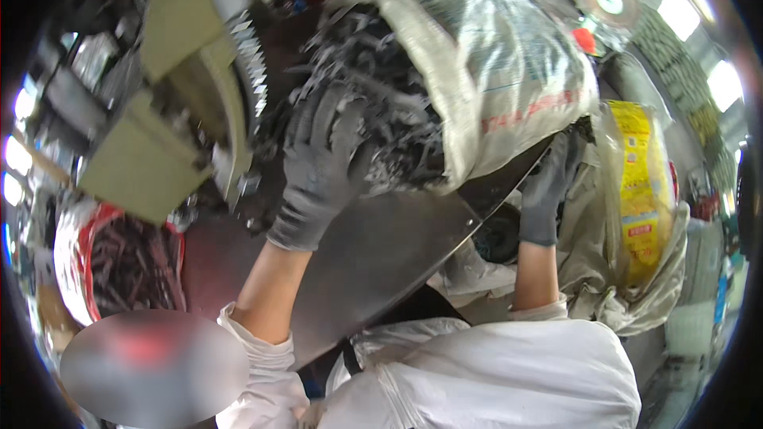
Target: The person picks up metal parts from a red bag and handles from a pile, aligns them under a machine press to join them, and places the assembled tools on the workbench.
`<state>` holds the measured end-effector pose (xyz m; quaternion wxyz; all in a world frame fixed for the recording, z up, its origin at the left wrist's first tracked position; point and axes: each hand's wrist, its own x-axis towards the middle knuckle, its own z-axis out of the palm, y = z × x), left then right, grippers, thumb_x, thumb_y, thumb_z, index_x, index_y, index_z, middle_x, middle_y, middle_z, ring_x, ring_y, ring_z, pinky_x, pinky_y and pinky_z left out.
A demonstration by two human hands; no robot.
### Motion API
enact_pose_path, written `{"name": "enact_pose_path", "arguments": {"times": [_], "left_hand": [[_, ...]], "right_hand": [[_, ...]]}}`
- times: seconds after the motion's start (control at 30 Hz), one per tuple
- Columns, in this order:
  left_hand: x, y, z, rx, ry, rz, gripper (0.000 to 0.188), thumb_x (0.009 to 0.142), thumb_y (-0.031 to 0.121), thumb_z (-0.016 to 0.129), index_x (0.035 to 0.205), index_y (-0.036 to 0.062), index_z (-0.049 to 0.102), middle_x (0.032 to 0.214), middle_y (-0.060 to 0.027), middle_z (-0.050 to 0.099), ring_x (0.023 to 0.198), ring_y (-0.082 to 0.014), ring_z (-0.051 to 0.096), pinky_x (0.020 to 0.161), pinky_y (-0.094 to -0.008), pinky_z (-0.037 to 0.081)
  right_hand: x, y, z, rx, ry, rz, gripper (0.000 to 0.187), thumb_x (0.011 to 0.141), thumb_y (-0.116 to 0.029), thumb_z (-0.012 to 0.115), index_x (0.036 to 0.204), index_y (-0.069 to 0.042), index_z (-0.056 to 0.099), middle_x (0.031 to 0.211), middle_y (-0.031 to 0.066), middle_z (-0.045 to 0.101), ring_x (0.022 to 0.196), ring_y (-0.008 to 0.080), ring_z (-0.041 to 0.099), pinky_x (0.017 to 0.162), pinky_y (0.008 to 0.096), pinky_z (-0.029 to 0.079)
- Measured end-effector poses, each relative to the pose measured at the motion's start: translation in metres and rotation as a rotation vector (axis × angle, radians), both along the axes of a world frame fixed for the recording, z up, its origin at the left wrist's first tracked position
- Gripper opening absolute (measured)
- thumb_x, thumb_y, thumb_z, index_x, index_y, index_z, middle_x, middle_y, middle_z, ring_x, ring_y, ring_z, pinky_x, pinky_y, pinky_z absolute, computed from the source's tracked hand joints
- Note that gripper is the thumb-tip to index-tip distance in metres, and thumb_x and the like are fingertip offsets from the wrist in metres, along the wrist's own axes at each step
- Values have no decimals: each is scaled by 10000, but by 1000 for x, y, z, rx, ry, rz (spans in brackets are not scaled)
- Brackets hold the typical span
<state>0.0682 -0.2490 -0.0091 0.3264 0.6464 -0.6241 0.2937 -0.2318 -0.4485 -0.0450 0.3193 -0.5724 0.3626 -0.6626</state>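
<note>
A white woven plastic sack (509, 56) lies on its side on a dark metal table, its mouth toward the left. Dark grey scrap pieces (381, 95), thin and jagged, spill from that mouth in a heap. My left hand (322, 167), in a grey glove, rests against the near side of the heap with fingers stretched apart. At the sack's right end, my right hand (548, 191), also gloved in grey, reaches up to its underside. The sack covers those fingertips, so their grip is hidden.
The metal tabletop (373, 262) runs under the heap. Olive-green machine panels (143, 159) and a toothed metal part (250, 63) stand at left. Below them is a red-and-white bag (75, 262) of dark strips. A yellow-labelled sack (636, 191) stands at right.
</note>
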Motion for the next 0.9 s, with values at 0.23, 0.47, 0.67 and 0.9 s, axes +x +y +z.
{"name": "enact_pose_path", "arguments": {"times": [0.23,0.47,0.67,0.9], "left_hand": [[14,-74,-1,213,67,35,606,937,215,680,1509,162,484,1447,-208,515,1247,-474,547,1049,-571,474],[14,-97,-5,317,-175,250,569,876,153,694,1430,228,587,1284,-105,646,1148,-371,639,950,-521,536],[-13,-69,20,74,-372,248,342,838,186,716,1175,242,714,1085,20,686,1006,-211,653,836,-437,547],[-24,84,-54,302,80,439,263,875,105,687,1138,116,689,964,-63,718,859,-266,683,765,-421,538]], "right_hand": [[7,-157,-80,401,-54,108,1040,1017,-630,538,1635,23,15,1672,230,192,1500,322,321,1205,424,325],[18,-214,-69,644,-261,552,940,976,-718,530,1634,-125,216,1558,159,425,1327,341,527,1072,513,476],[-22,-251,-86,600,-335,589,665,1053,-551,543,1535,-110,421,1441,133,525,1268,264,564,1026,454,517],[7,72,-55,270,222,708,526,1070,-272,502,1546,-70,410,1266,79,539,1065,178,550,925,334,489]]}}
